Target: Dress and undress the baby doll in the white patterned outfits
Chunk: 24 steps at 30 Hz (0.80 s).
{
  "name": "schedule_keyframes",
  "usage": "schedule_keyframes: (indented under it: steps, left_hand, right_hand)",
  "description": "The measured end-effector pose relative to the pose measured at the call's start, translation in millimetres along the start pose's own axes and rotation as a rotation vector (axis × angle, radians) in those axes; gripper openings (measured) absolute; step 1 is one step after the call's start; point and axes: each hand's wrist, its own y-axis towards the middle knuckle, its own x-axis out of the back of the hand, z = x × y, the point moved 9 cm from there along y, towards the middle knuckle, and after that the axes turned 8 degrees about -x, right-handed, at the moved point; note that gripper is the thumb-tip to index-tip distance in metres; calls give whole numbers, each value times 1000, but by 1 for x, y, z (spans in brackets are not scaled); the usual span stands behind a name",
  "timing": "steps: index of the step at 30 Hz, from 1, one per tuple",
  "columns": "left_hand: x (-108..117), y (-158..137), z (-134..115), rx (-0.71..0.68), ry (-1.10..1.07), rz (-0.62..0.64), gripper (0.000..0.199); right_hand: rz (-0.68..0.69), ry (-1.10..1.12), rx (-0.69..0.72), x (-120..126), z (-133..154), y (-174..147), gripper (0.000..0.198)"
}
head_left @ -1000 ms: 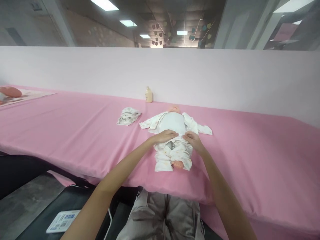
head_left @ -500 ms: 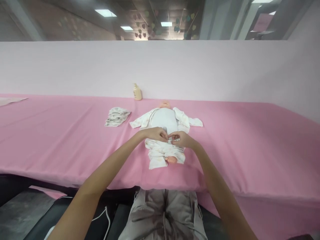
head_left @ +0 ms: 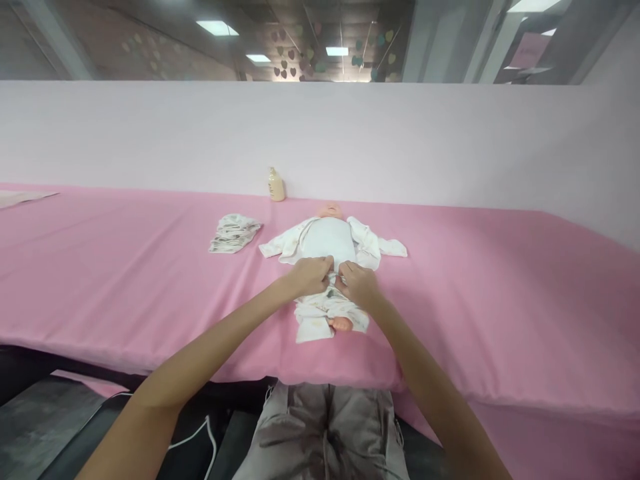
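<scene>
A baby doll (head_left: 327,239) lies on its back, its head toward the wall and its white top (head_left: 367,240) spread wide at both arms. Crumpled white patterned trousers (head_left: 317,313) cover its legs, and one bare foot (head_left: 342,324) pokes out. At the doll's waist, my left hand (head_left: 314,275) is closed, fingers curled on the trousers' upper edge. Close beside it on the right, my right hand (head_left: 358,283) pinches the same edge. The fingertips of both hands are partly hidden.
A folded stack of white patterned cloth (head_left: 234,233) lies left of the doll. Against the wall stands a cream pump bottle (head_left: 275,187). A pink sheet (head_left: 150,280) covers the table, whose front edge is near my lap. A pale flat item (head_left: 23,198) rests far left.
Both hands have turned over at the waist, from fingertips meeting to curled fists on the trousers' edge. The trousers' waist is bunched differently, and my right hand has shifted slightly toward me.
</scene>
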Motion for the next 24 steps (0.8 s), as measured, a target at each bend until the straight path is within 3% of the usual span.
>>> schedule_keyframes:
  steps: [4,8,11,16,18,21,24]
  left_hand:
    - [6,0,5,44,-6,-78,29]
    - [11,-3,5,-48,-183,-194,30]
    - [6,-5,4,-113,-265,-168,34]
    - [-2,-11,18,-49,-390,-136,24]
    - [-8,-15,31,8,-433,-110,18]
    - [-17,-21,50,24,-556,-57,27]
    - [-16,-21,62,-28,-625,-128,29]
  right_hand:
    - [-47,73,-106,-2,-11,1,13]
    - [-49,262,-249,-3,-23,0,26]
    - [-18,436,-252,-5,-20,0,16]
    - [89,616,-158,-8,-12,5,4]
    - [150,629,-191,-10,-16,6,10]
    - [238,641,-268,-14,-28,6,15]
    - [337,643,-280,-20,-33,3,18]
